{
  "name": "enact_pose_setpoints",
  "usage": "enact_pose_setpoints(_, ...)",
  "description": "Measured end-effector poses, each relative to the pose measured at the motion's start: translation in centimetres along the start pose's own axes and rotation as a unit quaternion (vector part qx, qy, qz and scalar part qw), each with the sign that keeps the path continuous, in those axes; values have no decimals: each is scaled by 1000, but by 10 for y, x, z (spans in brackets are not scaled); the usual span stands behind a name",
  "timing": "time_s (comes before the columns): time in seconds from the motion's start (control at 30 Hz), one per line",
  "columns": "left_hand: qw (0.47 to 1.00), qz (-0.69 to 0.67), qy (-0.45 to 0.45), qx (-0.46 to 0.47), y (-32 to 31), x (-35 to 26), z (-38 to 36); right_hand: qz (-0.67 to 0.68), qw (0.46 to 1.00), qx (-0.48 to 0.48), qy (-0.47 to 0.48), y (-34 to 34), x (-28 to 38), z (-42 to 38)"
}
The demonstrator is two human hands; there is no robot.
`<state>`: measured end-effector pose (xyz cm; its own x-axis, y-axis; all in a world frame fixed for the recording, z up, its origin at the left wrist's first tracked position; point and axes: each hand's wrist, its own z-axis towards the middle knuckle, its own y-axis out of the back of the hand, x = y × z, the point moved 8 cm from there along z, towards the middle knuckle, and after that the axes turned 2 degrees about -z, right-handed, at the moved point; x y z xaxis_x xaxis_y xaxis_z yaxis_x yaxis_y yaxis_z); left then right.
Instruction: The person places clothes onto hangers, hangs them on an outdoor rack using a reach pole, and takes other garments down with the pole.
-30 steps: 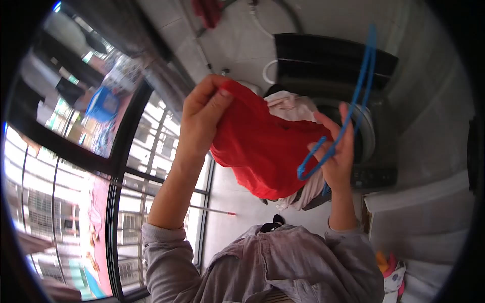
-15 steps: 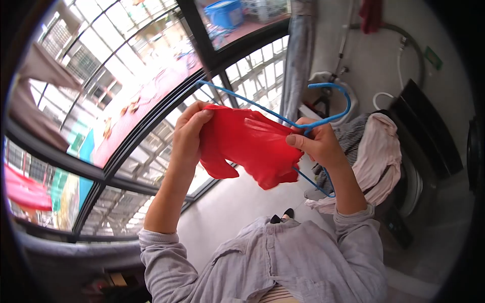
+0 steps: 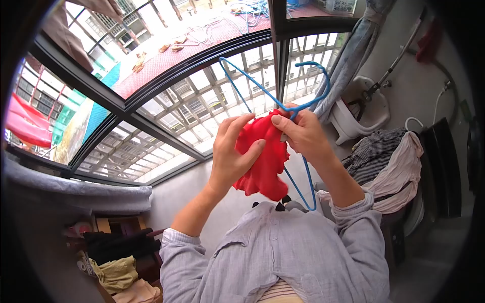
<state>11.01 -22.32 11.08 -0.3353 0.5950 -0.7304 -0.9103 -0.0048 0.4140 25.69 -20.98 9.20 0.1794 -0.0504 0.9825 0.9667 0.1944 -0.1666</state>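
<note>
A small red garment (image 3: 265,164) with a wavy edge hangs bunched in front of me, in the middle of the view. My right hand (image 3: 305,136) pinches its upper edge between thumb and fingers, together with the neck of a blue clothes hanger (image 3: 309,184). The hanger is turned on its side, hook up to the right, with its long arms passing behind the garment. At the garment's left side, my left hand (image 3: 230,154) has thumb and fingers spread, the thumb lying against the cloth.
Black-framed windows (image 3: 126,108) run along the left and front. A white sink (image 3: 361,113) stands at the right, near a tied grey curtain (image 3: 348,60). Pale pink cloth (image 3: 399,177) and checked cloth (image 3: 371,156) are heaped at the right; folded clothes (image 3: 118,272) lie lower left.
The garment, earlier stretched flat between both hands, is now bunched. My left hand has released its corner and moved right, fingers spreading. My view has turned left.
</note>
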Motion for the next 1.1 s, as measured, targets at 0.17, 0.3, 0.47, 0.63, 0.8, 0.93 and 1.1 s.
enact_pose_setpoints(0.17, 997, 54, 5, -54, -16, -11, -18, 44, 999, 31, -6, -25, -20, 18)
enact_pose_setpoints(0.3, 998, 23, 42, -41, -27, 3, -12, 58, 997, 32, -39, -12, -12, 20)
enact_pose_setpoints(0.47, 982, 143, -6, -119, -29, 6, -8, 94, 994, 49, -33, 6, -9, 27)
enact_pose_setpoints(0.63, 970, 126, -34, -207, -65, 4, -7, 171, 985, 23, -17, 12, -7, 29)
enact_pose_setpoints(0.8, 955, 176, -17, -238, -55, 28, 1, 181, 982, -18, 42, 30, 11, 30)
enact_pose_setpoints(0.93, 923, 325, 74, -192, -23, 75, 0, 116, 987, -46, 103, 52, 16, 32)
enact_pose_setpoints(1.1, 928, 122, 305, -174, 19, 105, -20, -5, 985, -126, 115, 79, -20, 45)
